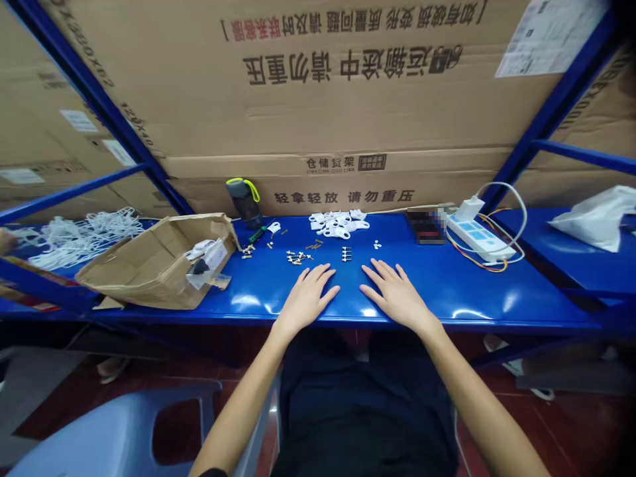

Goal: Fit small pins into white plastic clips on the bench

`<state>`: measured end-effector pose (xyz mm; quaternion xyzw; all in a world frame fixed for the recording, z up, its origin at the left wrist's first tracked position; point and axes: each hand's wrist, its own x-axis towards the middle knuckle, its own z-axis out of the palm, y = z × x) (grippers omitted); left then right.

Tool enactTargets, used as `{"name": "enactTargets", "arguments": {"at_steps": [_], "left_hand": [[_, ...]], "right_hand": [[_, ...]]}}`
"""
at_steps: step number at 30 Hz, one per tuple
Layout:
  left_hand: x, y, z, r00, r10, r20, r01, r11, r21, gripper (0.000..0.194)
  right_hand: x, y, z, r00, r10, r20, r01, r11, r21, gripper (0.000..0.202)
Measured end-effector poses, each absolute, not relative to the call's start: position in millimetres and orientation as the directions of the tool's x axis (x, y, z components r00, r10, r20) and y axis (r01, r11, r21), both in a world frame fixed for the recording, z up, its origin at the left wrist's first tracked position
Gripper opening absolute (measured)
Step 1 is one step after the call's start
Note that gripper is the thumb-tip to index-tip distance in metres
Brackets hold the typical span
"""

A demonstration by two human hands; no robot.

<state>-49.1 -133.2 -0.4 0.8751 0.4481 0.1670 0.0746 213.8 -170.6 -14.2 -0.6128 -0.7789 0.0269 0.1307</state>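
While left hand (308,297) lies palm down on blue bench (447,285), flat with fingers spread, nothing held, right hand (398,298) rests opposite in same pose, fingers fanned, grasping nothing. Short row of small metal parts (346,254) just beyond gap between hands. Loose cluster of small fittings (299,257) near left fingertips; tiny white bits (377,245) ahead of right hand. White plastic pieces (338,225) heaped farther back. Open cardboard box (134,288) at left, power strip (481,237) at right.
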Motion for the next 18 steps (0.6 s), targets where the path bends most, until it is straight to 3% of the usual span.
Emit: {"name": "enactTargets", "arguments": {"at_steps": [18], "left_hand": [[-48.7, -135.5, 2.2, 0.536, 0.811, 0.237, 0.758, -0.585, 0.289, 0.048]], "right_hand": [[215.0, -169.8, -14.2, -0.24, 0.952, 0.189, 0.944, 0.274, -0.181, 0.066]]}}
